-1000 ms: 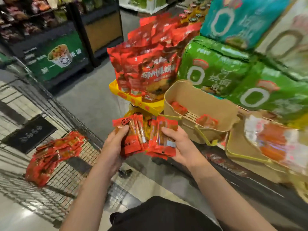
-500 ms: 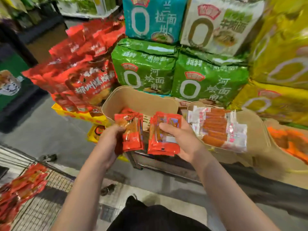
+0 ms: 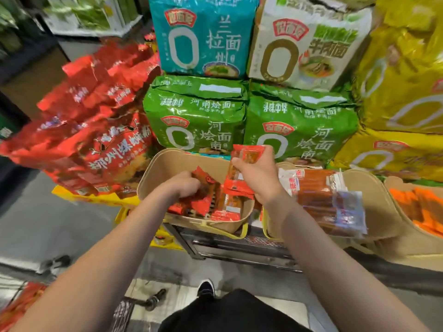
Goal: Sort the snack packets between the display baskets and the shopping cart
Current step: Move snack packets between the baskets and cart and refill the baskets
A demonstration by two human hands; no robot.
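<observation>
Evidently the left hand (image 3: 184,185) is gripping red snack packets (image 3: 203,200) low inside the tan display basket (image 3: 153,173), prob. to drop them, while the right hand (image 3: 257,173) is clutching another bunch (image 3: 242,168) just above, w/ the cart barely visible.

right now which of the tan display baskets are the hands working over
The leftmost tan basket, the one holding small red snack packets. Both the left hand and right hand are over it; the next basket holds clear sausage packs.
</observation>
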